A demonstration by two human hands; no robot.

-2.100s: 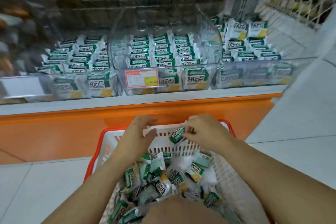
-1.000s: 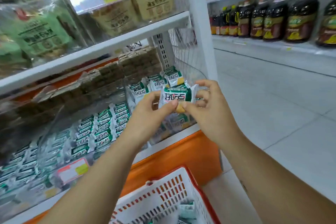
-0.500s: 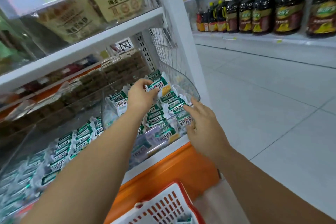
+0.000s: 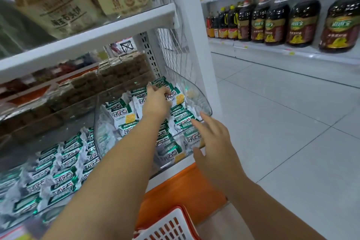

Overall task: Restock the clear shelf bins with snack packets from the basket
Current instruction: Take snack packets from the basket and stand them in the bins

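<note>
Placement step, judged: left hand (image 4: 155, 101) pinches a packet (image 4: 159, 82) at the bin's (image 4: 204, 103) back edge, long axis across the bin, label up. Right hand (image 4: 212, 138) spread, empty, at the front rim. Next: let go, return to basket (image 4: 171, 226) below.

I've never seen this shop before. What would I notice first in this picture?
First, the left hand reaching deep into the clear bin, fingers on the green-and-white snack packets piled there. The right hand hovers open at the bin's front edge. Across the aisle, a row of big dark oil bottles lines the far shelf.
</note>
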